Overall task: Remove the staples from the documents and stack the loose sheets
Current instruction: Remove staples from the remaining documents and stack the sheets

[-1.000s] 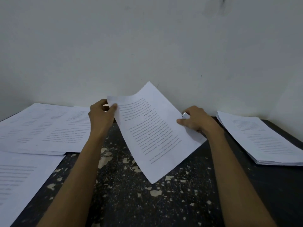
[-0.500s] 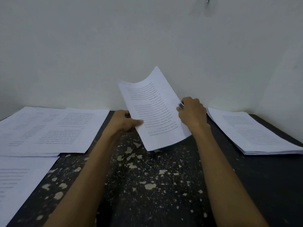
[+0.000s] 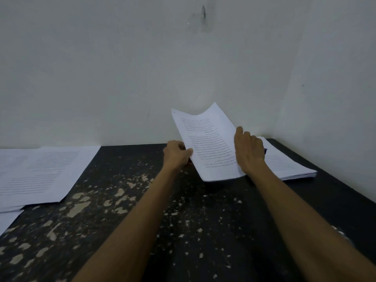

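White and thin, the single printed paper sheet (image 3: pixel 205 147) we hold stands tilted over the back of the table, just left of the stack. Its top edge bows into a shallow dip and grey lines of text run down its face. Our left hand (image 3: pixel 178 154) pinches its left edge, thumb in front and fingers curled behind. Our right hand (image 3: pixel 249 152) grips the right edge, thumb lying up along the printed face, knuckles toward us. We cannot tell whether its lower edge touches the table.

Just right of it, partly behind our right hand, lies a thick squared stack of white loose sheets (image 3: pixel 291 166), flat by the corner of the wall. On the left, well apart, flat printed documents (image 3: pixel 42 174) overlap one another. The matt black tabletop (image 3: pixel 142 200) is worn, with pale chipped flecks scattered across it. A small dark metal nail (image 3: pixel 203 11) sticks from the smooth pale wall (image 3: pixel 101 78).
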